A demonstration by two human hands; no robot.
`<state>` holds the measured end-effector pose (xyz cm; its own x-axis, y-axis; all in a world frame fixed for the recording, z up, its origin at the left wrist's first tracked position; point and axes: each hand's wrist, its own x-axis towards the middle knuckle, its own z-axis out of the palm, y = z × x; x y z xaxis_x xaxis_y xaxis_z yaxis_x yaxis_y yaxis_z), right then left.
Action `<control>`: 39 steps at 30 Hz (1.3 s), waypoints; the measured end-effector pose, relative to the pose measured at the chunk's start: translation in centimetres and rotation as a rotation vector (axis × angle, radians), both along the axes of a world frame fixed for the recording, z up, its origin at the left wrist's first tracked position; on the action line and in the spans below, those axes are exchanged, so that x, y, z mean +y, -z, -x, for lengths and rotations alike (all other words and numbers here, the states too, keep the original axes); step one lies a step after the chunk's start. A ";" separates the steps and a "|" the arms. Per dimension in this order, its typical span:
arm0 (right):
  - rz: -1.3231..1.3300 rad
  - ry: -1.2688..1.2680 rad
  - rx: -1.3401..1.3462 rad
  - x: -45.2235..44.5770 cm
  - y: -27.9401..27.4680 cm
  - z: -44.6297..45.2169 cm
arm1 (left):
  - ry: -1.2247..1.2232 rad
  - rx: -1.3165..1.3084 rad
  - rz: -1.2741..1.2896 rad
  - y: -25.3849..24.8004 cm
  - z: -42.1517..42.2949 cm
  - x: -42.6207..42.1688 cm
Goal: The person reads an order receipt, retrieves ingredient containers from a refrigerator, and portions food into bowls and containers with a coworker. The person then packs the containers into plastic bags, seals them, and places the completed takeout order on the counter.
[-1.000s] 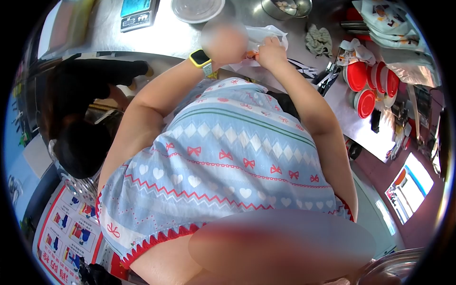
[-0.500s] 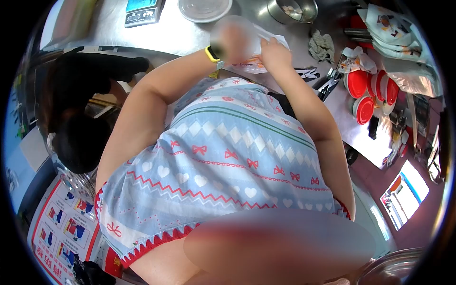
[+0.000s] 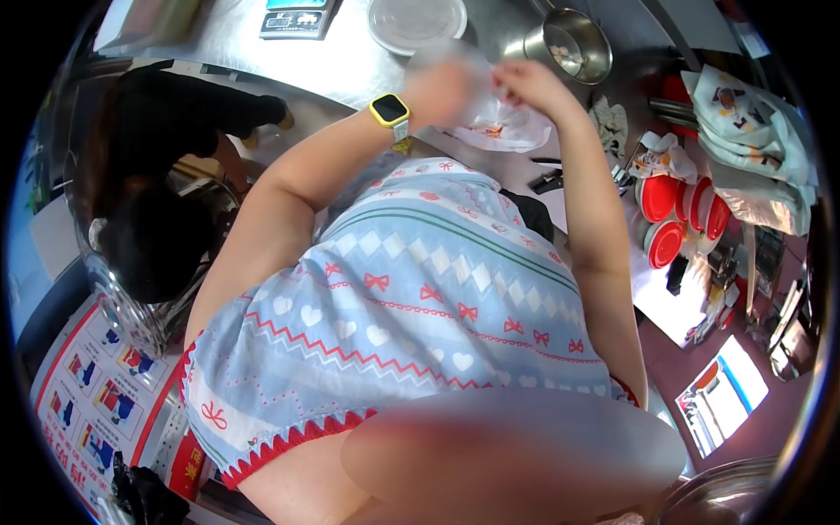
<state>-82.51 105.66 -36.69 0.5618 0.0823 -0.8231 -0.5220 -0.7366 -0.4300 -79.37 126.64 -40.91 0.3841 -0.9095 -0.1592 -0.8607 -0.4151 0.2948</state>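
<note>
A thin white plastic bag (image 3: 512, 131) with orange-red print hangs at the edge of the steel counter, between my two hands. My right hand (image 3: 535, 87) is closed at the top of the bag, its thumb and fingers pinched together on the plastic. On the bag's other side is my left hand (image 3: 437, 92), with a yellow-cased watch (image 3: 389, 110) on the wrist. A blur covers its fingers, so their grip cannot be made out. A clear round lid or tub (image 3: 416, 22) sits on the counter just beyond my left hand.
A digital scale (image 3: 296, 19) and a steel pot (image 3: 573, 48) with pale pieces stand on the counter (image 3: 350, 66). A crumpled cloth (image 3: 608, 122), red-lidded tubs (image 3: 662, 243) and stacked bags (image 3: 744, 122) are to the right. Another person (image 3: 157, 175) in black bends down at left.
My right hand has risen, and its fingers are now pinched at the bag's top. The bag hangs fuller and lower between my hands. The whole view has shifted slightly.
</note>
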 end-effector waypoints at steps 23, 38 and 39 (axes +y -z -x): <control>-0.670 0.969 -0.420 2.0 6.9 -9.2 | -1.031 1.172 0.959 5.4 -15.2 8.5; -0.651 0.884 -0.266 -3.6 -1.9 8.6 | -0.894 1.259 0.787 -5.5 1.5 5.3; -0.625 0.922 -0.251 -3.4 -0.8 9.5 | -0.919 1.267 0.754 -5.1 2.6 5.1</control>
<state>-92.00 102.28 -35.89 0.7638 -0.0913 -0.6389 -0.6004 0.2628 -0.7553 -81.92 131.77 -35.82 0.7589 -0.4938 -0.4245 0.4568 -0.0608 0.8875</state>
